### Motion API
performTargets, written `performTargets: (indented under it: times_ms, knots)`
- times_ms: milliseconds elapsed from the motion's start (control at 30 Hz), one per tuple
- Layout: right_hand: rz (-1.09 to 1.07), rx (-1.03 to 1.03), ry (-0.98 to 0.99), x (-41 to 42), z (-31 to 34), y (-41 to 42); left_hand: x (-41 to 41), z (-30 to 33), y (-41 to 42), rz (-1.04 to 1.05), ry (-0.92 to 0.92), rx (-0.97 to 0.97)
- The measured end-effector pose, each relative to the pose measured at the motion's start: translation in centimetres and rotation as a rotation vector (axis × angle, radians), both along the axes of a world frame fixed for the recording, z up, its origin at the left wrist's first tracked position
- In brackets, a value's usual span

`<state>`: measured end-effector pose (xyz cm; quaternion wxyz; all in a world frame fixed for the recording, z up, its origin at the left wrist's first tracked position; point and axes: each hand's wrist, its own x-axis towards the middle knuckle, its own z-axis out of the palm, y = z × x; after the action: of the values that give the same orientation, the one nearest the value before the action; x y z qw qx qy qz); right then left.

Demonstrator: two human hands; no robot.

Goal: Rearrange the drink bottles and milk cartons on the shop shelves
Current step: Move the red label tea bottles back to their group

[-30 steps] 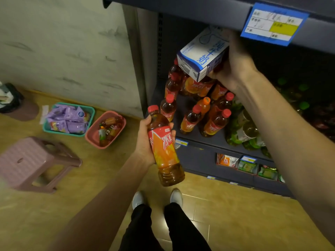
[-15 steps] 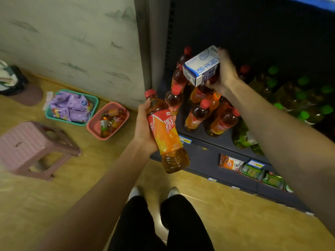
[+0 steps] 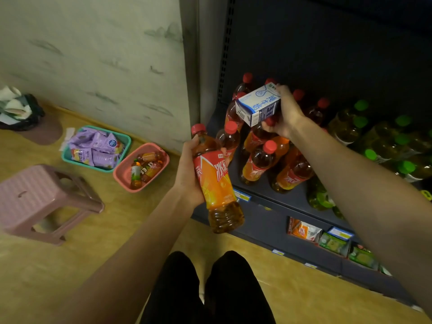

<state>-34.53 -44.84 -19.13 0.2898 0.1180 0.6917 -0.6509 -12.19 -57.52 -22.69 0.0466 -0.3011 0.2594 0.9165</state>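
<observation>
Right hand [image 3: 286, 113] grips carton [image 3: 258, 104] over red caps [image 3: 270, 146]; may topple them. Left hand [image 3: 189, 169] wraps bottle [image 3: 216, 183], tilted, could slip

A pink plastic stool [image 3: 39, 197] is seen on the wooden floor [image 3: 70, 272] at the left. Beyond it, a teal basket [image 3: 125, 139] filled with purple snack packets [image 3: 93, 148] is placed just beside a pink basket [image 3: 119, 177], near the pale wall [image 3: 93, 54]. A dark bin [image 3: 28, 118] stuffed with paper is found at the far left edge.
</observation>
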Motion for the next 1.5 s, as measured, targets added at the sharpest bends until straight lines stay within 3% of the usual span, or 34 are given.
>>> performTargets:
  times_ms: [267,567,800,1033,1233,1500]
  knots:
    - [0.015,-0.021,-0.006,0.6,1.7,0.9,0.1,2.3,1.1,-0.01,-0.049,0.001]
    - [-0.05,0.158,0.074,2.2,5.8,3.9,0.5,5.8,2.0,-0.032,-0.079,0.013]
    - [0.055,0.04,0.148,5.1,8.5,8.5,0.0,8.0,4.5,-0.087,-0.015,0.086]
    - [-0.008,-0.233,-0.034,9.6,8.3,13.1,0.3,8.3,7.2,-0.255,-0.028,0.074]
    - [-0.158,-0.243,-0.032,13.8,7.4,15.0,0.6,8.1,8.0,-0.427,-0.055,0.068]
    - [-0.455,-0.325,-0.027,21.4,7.6,20.0,0.2,9.2,11.8,-0.811,-0.046,-0.032]
